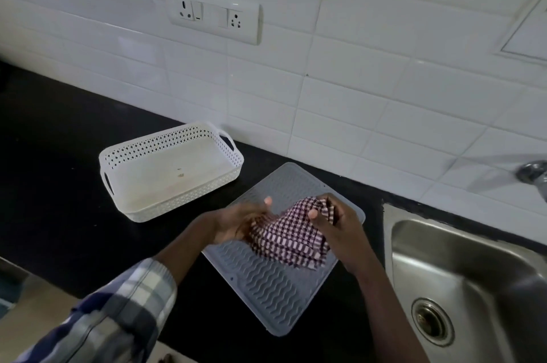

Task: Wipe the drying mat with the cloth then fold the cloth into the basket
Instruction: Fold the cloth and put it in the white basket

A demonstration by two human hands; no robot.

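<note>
A grey ribbed drying mat (pixel 266 291) lies on the black counter, turned at an angle. Above its middle both hands hold a maroon-and-white checked cloth (pixel 288 240), bunched and partly folded. My left hand (pixel 236 223) grips the cloth's left side, its fingers blurred. My right hand (pixel 331 220) pinches the cloth's upper right corner. A white perforated basket (pixel 142 208) with handles stands empty to the left of the mat, a small stain on its floor.
A steel sink (pixel 473 274) with a drain sits right of the mat, a tap (pixel 532 173) above it. White tiled wall with a socket plate (pixel 214 18) rises behind. The black counter (pixel 59 170) stretches left of the basket.
</note>
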